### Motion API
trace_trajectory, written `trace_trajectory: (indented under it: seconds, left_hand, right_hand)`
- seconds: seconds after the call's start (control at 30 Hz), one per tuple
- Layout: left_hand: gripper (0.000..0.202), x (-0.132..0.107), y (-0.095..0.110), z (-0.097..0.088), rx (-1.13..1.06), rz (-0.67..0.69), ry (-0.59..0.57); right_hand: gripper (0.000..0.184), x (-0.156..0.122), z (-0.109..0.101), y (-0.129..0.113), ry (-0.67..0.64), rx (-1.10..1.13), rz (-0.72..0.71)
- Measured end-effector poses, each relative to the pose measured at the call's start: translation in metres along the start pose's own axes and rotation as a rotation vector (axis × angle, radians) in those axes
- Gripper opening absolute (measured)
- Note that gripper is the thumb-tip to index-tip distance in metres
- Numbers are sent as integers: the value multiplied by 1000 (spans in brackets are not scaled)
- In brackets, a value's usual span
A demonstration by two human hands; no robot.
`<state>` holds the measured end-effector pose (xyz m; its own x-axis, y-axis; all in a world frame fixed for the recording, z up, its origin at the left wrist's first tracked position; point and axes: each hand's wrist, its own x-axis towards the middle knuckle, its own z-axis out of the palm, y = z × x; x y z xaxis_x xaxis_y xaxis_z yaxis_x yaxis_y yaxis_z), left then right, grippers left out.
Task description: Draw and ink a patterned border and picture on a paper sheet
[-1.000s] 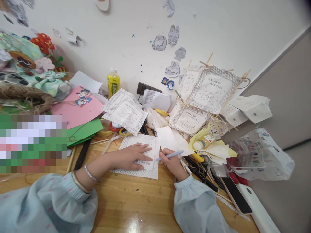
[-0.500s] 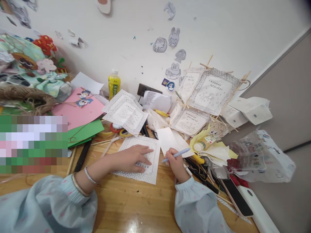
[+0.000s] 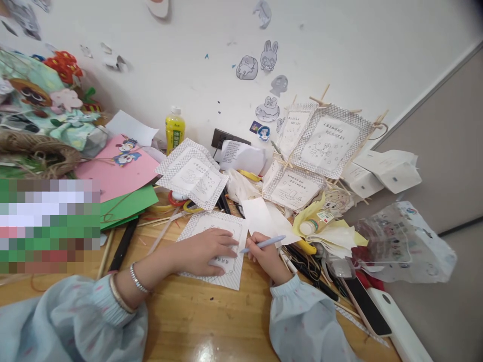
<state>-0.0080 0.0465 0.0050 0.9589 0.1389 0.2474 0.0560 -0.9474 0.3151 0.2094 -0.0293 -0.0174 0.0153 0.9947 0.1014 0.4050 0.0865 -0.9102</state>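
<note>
- The left hand [image 3: 206, 251] lies palm down, fingers spread, gripping nothing, over the crosshatch-bordered paper sheet [image 3: 234, 269] on the wooden table [image 3: 211, 322].
- The right hand [image 3: 266, 256] is curled around a light-blue pen [image 3: 270, 241], its tip at the sheet's right edge; contact is unclear.
- The sheet should be light, creasing easily, best lifted by its border; the pen, stiff and light, suits a grip near its tip.

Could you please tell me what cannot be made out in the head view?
Head view:
Part of the bordered sheet: hidden by the left hand.
Far left: masked by a pixelated patch.
Lettering on the printed paper: too small to read.
Brown and white wall cutout: cut off by the top edge.
</note>
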Motion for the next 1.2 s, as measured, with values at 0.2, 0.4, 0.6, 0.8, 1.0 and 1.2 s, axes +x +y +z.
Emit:
trace_trajectory:
  seconds: [0.2, 0.4, 0.6, 0.8, 1.0, 1.2]
  left_hand:
    - [42, 1, 0, -1, 10, 1, -15]
    - [43, 0, 1, -1, 7, -24, -29]
    - [40, 1, 3, -1, -23, 11, 6]
    - [46, 2, 3, 0, -19, 13, 2]
    - [46, 0, 1, 1, -30, 12, 8]
    - [46, 1, 2, 0, -27, 10, -3]
  right_hand:
    - [28, 1, -1, 0, -25, -53, -23]
    - [30, 1, -1, -5, 16, -39, -22]
    - [30, 1, -1, -5, 66, -14, 1]
    - [27, 1, 0, -1, 20, -37, -3]
    - [29, 2, 0, -1, 37, -69, -15]
    - [27, 2, -1, 1, 65, -19, 22]
